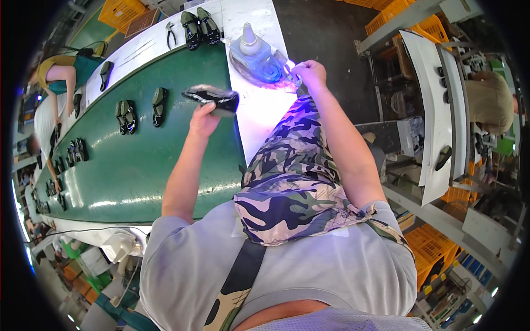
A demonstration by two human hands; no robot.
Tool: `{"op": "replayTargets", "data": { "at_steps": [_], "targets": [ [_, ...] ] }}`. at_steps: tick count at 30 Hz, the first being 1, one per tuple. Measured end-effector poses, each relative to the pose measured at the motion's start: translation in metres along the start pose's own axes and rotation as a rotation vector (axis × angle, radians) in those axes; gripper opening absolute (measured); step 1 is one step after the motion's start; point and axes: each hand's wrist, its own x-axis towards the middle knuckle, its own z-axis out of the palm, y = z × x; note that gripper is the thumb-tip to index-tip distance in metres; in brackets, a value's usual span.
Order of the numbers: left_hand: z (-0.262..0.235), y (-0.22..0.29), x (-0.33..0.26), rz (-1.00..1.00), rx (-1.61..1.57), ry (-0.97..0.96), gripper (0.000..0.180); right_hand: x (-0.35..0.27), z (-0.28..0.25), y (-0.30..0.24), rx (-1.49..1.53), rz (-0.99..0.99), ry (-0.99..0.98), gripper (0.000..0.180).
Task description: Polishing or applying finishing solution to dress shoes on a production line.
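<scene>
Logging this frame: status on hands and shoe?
Left hand gripping black shoe over green belt. Right hand at the lit blue device; grip unclear. Nothing between them.

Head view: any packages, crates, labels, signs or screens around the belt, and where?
No readable labels, signs or screens.
Orange plastic crate: top left, beyond the green conveyor belt; latticed, boxy.
Orange crates: top right, under a grey frame.
Orange crates: lower right, under the white shelf; latticed.

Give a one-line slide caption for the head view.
Left hand holds a black shoe over a green conveyor belt; right hand reaches a blue device.
</scene>
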Motion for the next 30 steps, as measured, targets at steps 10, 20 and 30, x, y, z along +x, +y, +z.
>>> {"op": "replayTargets", "data": {
  "at_steps": [10,20,30],
  "targets": [
    [0.147,-0.012,0.038,1.037,1.617,-0.477,0.061,-0.084,-0.058,-0.092,0.649,-0.054,-0.153,0.020],
    [0.190,-0.024,0.038,1.097,1.325,-0.622,0.058,-0.112,-0.078,-0.112,0.507,-0.177,-0.050,0.020],
    [0.207,-0.028,0.038,1.045,1.451,-0.664,0.056,-0.131,-0.091,-0.127,0.707,-0.099,-0.229,0.019]
  ]
}}
